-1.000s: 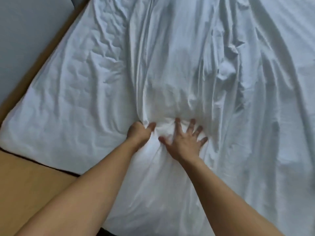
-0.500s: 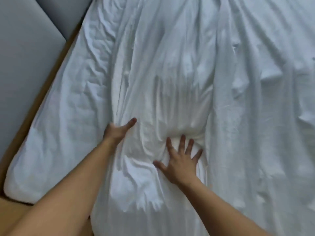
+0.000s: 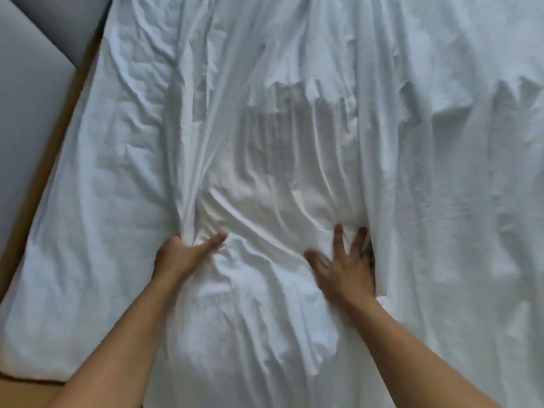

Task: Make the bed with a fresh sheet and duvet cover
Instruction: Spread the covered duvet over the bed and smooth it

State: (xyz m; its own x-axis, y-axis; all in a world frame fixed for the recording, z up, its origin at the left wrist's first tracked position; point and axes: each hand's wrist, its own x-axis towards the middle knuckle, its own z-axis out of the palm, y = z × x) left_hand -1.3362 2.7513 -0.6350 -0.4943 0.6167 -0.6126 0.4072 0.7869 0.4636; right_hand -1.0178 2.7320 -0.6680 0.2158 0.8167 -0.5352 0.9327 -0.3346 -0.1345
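Observation:
A white, wrinkled duvet cover (image 3: 294, 128) lies spread over the bed and fills most of the view. Its folds run lengthwise away from me. My left hand (image 3: 182, 254) grips a bunched fold of the cover at centre left, fingers tucked into the cloth and thumb lying out to the right. My right hand (image 3: 344, 266) lies flat on the cover at centre right with fingers spread, pressing the cloth down beside a raised fold that hides its outer fingers.
A wooden bed frame edge (image 3: 56, 160) runs diagonally along the left side and shows again at the bottom left corner (image 3: 26, 390). Beyond it at the upper left is a grey wall or panel (image 3: 26, 98).
Both hands have slid apart across the cover: the left one toward the left with its gathered fold, the right one toward the right, stretching the cloth between them.

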